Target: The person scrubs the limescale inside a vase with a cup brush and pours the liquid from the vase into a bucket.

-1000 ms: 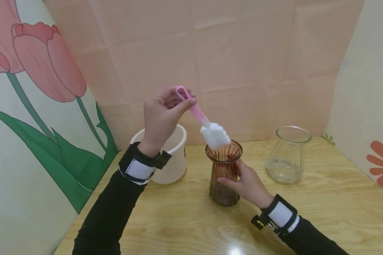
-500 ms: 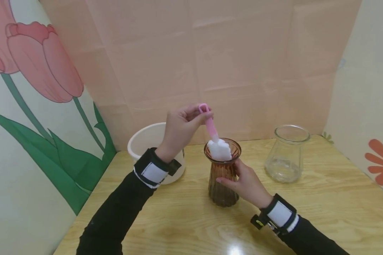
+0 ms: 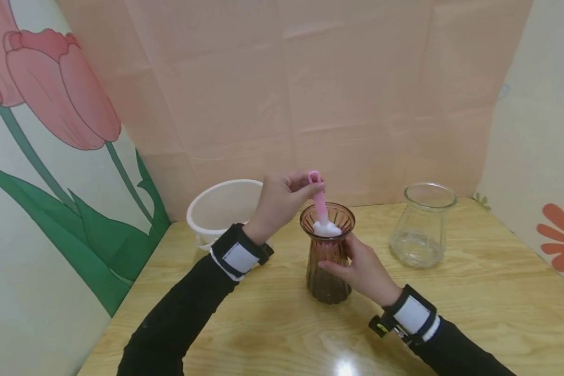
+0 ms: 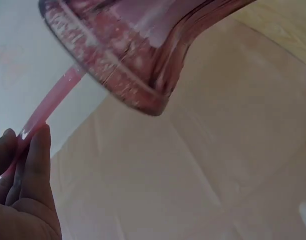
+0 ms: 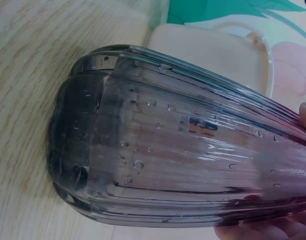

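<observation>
My left hand point(image 3: 282, 202) pinches the pink looped handle of a bottle brush point(image 3: 320, 204) between thumb and fingers. Its white sponge head is down inside the mouth of a ribbed brown-tinted glass vase point(image 3: 326, 269), with the top of the sponge showing just within the rim. In the left wrist view, the pink handle point(image 4: 52, 100) runs from the fingertips into the vase's flared mouth. My right hand point(image 3: 368, 272) grips the vase below its rim, thumb across the front. The vase stands upright on the table; water drops dot its ribbed wall point(image 5: 167, 135) in the right wrist view.
A white bucket point(image 3: 202, 225) stands behind my left forearm. To the right, a clear glass vase point(image 3: 418, 245) stands near the table's back edge. Pinkish sheeting point(image 3: 357, 78) hangs behind the wooden table point(image 3: 272, 334).
My left hand has moved right and down, taking the sponge head from above the vase into its mouth. The right hand and the vase have stayed in place.
</observation>
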{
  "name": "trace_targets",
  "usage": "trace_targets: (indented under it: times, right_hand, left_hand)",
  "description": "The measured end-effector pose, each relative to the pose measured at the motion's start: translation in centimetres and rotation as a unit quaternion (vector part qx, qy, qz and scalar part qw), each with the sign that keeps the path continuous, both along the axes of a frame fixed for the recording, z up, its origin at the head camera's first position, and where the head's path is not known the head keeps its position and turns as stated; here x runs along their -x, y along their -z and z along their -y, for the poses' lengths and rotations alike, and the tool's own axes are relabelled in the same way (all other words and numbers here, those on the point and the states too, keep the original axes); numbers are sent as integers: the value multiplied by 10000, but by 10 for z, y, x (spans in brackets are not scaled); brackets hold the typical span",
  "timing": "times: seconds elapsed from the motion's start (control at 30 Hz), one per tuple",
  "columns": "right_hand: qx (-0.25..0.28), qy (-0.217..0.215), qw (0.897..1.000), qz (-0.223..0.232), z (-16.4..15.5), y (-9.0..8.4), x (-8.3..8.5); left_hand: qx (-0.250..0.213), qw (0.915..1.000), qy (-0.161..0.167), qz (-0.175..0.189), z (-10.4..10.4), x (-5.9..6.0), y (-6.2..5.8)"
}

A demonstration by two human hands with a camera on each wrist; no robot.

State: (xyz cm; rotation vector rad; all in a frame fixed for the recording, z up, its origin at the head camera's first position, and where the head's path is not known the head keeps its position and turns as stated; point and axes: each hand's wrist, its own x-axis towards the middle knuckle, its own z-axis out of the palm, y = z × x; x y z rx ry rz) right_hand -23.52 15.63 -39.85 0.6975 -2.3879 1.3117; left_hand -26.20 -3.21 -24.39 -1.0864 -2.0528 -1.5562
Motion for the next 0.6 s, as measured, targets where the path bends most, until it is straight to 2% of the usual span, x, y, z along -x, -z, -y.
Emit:
trace_targets:
  times: [0.1, 0.23, 0.43, 0.6]
  right_hand:
    - [20, -18, 10000, -69, 0, 1, 1]
    - [-32, -20, 9999, -128, 0, 2, 1]
    - [-111, 24, 9998, -139, -2, 3, 2]
    - [-107, -39, 9999, -114, -2, 2, 1]
  left_hand:
    - [515, 9985, -71, 158, -3, 3, 11]
    - [1263, 9910, -157, 406, -5, 7, 21]
    - [2138, 9761, -254, 286, -8, 13, 24]
    - [2589, 9644, -22, 539, -13, 17, 27]
